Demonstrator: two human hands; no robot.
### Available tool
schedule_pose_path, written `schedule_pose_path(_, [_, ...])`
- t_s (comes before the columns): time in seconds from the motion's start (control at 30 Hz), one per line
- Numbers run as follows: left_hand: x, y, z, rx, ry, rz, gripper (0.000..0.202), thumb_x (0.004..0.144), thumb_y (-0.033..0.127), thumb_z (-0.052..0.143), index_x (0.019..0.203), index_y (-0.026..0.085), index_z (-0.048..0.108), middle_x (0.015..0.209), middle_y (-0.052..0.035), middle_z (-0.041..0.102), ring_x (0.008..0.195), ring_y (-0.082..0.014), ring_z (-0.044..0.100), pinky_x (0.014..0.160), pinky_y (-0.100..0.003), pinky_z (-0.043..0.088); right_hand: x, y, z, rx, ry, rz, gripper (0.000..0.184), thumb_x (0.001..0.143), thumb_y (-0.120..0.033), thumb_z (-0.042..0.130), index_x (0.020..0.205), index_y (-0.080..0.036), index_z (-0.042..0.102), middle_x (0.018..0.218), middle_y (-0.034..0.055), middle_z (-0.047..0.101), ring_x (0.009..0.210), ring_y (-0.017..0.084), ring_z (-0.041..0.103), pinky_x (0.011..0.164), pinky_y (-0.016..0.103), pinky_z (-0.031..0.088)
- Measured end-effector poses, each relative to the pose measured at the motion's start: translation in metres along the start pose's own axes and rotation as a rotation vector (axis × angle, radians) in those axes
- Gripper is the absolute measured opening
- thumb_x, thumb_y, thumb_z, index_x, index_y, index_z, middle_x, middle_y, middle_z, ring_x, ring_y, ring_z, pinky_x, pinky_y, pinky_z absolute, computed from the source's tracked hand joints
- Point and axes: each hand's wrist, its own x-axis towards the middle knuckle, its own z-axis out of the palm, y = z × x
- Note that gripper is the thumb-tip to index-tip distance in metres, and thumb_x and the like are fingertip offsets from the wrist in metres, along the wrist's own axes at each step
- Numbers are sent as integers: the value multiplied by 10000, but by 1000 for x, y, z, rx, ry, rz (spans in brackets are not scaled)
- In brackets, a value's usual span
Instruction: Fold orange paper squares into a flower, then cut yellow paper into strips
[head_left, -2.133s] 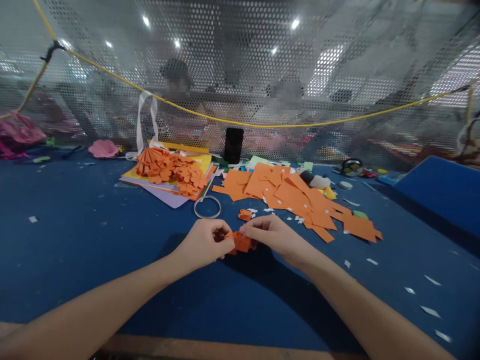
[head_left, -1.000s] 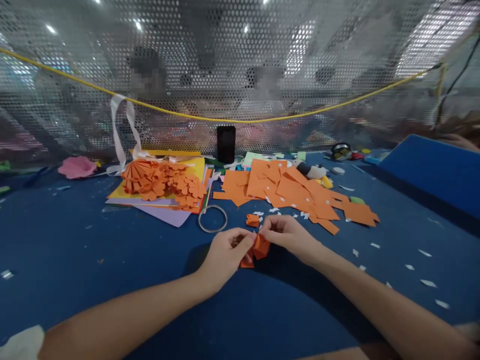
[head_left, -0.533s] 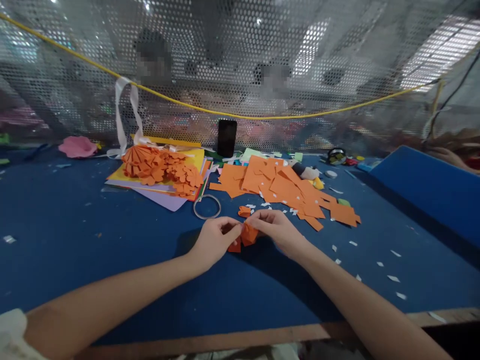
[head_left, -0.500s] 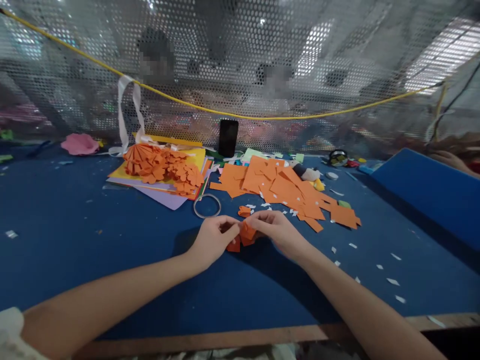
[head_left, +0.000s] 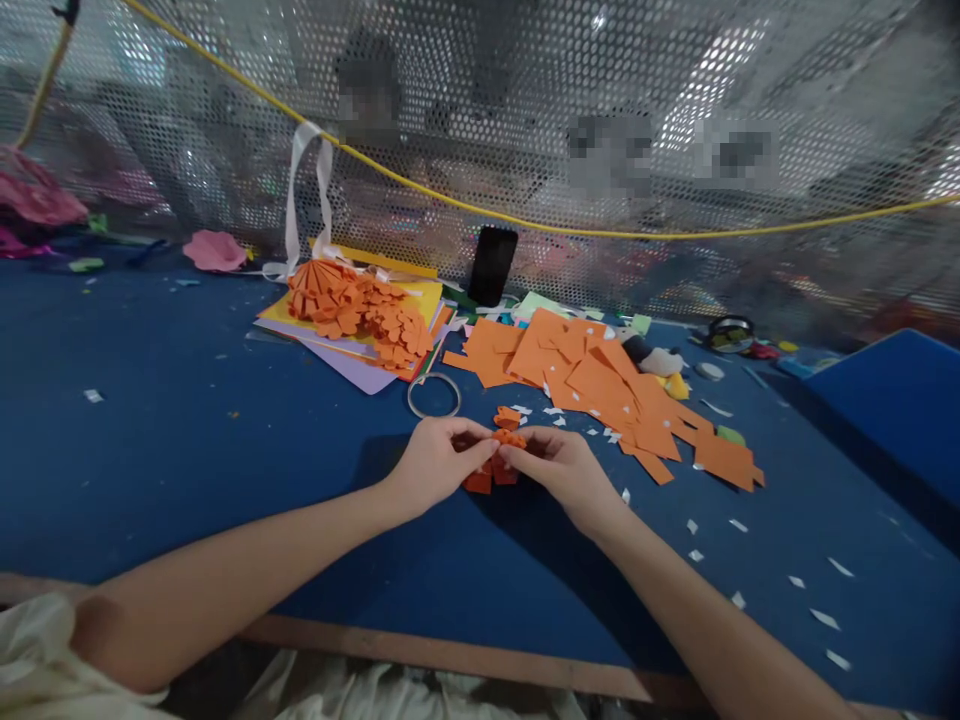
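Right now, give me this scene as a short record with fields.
Left hand: pinches the folded orange paper
Right hand: pinches the same piece
Held piece: low at the blue table, contact unclear
Nearby: small orange scrap, metal ring, pile of orange squares
Further back: heap of folded orange pieces, black phone by the mesh screen

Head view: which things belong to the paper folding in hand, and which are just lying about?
In hand: left hand, right hand, folded orange piece, orange squares, finished orange folds.
Lying about: ring, black phone, pink paper flower, white ribbon.
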Motion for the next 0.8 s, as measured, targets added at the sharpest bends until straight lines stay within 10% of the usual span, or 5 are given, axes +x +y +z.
schedule_pose_path(0.27, [0,3,-6,107,-68,41,241,920,317,586,997,158,749,828,-62,771,651,-175,709,591,-259,541,6,7,-6,-84,71,-35,338,701,-505,833,776,-184,762,713,41,732,635,174,631,653,320,517])
schedule_pose_path(0.5, [11,4,-42,853,162,347,334,859,154,550,1177,152,652,1151,-134,714,1105,-306,627,956,-433,490,17,10,-16,-45,155,-118,345,739,-517,800,763,-182,722,724,48,700,574,140,554,561,299,461])
schedule_pose_path(0.8, [23,-9,-59,945,23,338,169,921,226,511,829,176,644,852,-98,710,837,-249,662,762,-344,470,7,-30,-24,-204,406,-282,296,818,-508,737,885,-220,733,832,69,720,775,225,654,716,355,514])
